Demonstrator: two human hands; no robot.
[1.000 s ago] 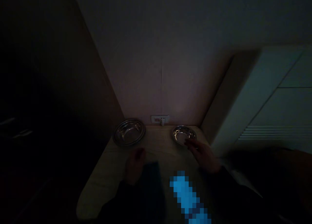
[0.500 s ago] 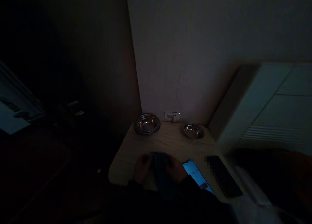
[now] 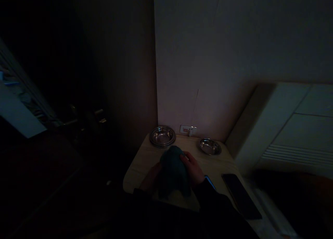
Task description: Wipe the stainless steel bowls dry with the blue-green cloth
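Observation:
A teal cloth [image 3: 173,168] is held between my two hands over the front of the small table. Its top bulges in a rounded shape, and its lower part hangs down in the dark; whether something lies under it I cannot tell. My right hand [image 3: 192,169] grips the cloth's right side, fingers curled over its upper edge. At the left side, my left hand [image 3: 153,178] is closed on the cloth, though its fingers are dim and partly hidden. Beyond the cloth, a stack of steel bowls [image 3: 162,136] stands at the back left and a single steel bowl [image 3: 209,146] at the back right.
A phone [image 3: 210,182] with a lit screen is mostly covered by my right forearm. Further right lies a dark phone-like slab [image 3: 241,196]. A wall socket [image 3: 188,129] sits behind the pale wooden table [image 3: 135,171]. A padded headboard [image 3: 293,128] rises at the right.
The cloth has risen and spread into a rounded shape between my hands. My right forearm now covers most of the lit phone. The view has shifted slightly.

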